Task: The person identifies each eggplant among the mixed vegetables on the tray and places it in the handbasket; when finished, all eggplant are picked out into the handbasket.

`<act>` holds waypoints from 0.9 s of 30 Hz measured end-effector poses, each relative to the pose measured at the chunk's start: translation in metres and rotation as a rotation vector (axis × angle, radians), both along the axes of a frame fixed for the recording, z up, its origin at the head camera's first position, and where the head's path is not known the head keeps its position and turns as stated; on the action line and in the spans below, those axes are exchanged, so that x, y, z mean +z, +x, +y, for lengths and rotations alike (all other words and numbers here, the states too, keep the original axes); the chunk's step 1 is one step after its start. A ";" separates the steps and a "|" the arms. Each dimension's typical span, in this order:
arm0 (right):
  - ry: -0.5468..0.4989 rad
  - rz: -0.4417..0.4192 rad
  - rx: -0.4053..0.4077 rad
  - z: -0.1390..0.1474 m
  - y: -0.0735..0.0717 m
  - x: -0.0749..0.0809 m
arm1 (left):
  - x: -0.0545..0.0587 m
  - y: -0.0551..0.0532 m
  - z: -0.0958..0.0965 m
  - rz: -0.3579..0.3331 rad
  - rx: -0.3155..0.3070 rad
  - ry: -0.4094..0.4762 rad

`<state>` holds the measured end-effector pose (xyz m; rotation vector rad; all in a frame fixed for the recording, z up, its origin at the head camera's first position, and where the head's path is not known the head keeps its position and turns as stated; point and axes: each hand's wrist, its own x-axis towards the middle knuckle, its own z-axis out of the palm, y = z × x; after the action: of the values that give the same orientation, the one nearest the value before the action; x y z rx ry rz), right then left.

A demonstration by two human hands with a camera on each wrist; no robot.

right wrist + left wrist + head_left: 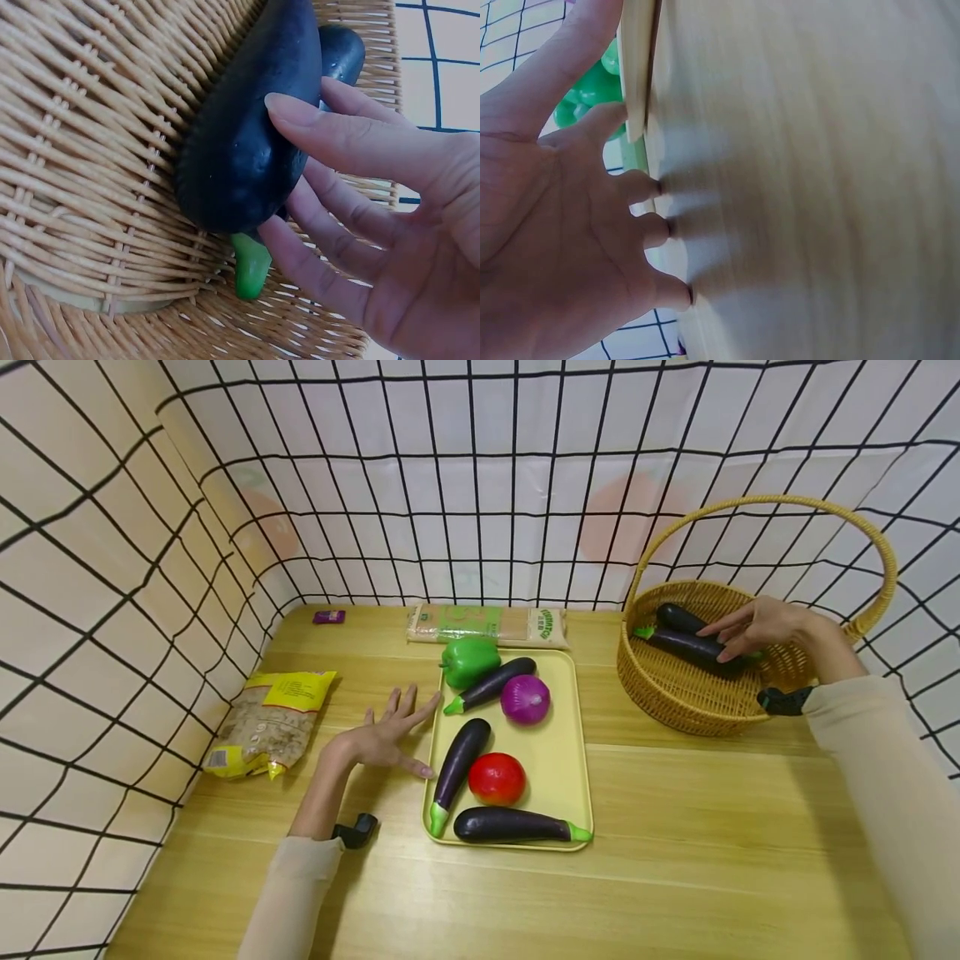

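In the head view my right hand (765,625) reaches into a wicker basket (678,706) at the right. Its thumb and fingers grip an eggplant (244,142), thumb on the near side and fingers behind. A second eggplant (677,617) lies beside it, and a green stem end (251,266) shows below. My left hand (386,739) is spread at the left edge of a yellow tray (558,735), fingertips down at the table. On the tray lie an eggplant (461,764) near that hand, two more eggplants, a tomato (497,779), a purple onion (525,699) and a green bell pepper (470,662).
A yellow-labelled bag (273,722) lies at the left by the wire grid. Behind the tray is a long packet of noodles (487,624), with a small purple packet (328,617) at the back left. The basket's tall handle (772,500) arches over it. Wire grid walls enclose the table.
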<state>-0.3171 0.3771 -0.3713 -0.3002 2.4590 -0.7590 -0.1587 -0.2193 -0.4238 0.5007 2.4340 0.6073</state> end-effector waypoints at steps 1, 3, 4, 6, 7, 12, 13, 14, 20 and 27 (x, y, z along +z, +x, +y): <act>-0.002 -0.001 -0.002 0.000 0.000 0.000 | 0.000 0.000 0.000 -0.001 0.000 -0.001; -0.003 -0.008 0.003 -0.001 0.001 0.002 | 0.001 0.000 0.000 -0.003 0.001 -0.003; -0.005 -0.011 0.005 -0.002 0.001 0.003 | 0.002 0.000 0.000 -0.003 0.000 -0.005; 0.016 0.008 0.034 -0.004 0.002 0.007 | 0.001 0.000 0.000 -0.004 0.000 -0.006; 0.033 0.021 0.054 -0.007 0.004 0.010 | 0.001 0.000 0.000 -0.004 0.000 -0.006; 0.117 0.101 0.151 -0.027 0.018 0.034 | 0.001 0.000 0.000 -0.005 0.000 -0.009; 0.119 0.109 0.154 -0.033 0.023 0.039 | 0.001 0.000 0.000 -0.005 0.000 -0.010; 0.111 0.115 0.159 -0.039 0.028 0.045 | 0.001 0.000 0.000 -0.007 0.000 -0.010; -0.023 0.222 0.234 -0.083 0.073 0.060 | 0.002 0.000 0.002 -0.013 0.000 0.000; -0.241 0.308 0.345 -0.135 0.141 0.041 | 0.000 -0.001 0.001 -0.012 -0.001 -0.010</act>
<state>-0.1760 0.2421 -0.3298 -0.9690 2.4916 -0.9088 -0.1599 -0.2182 -0.4236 0.4927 2.4241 0.5962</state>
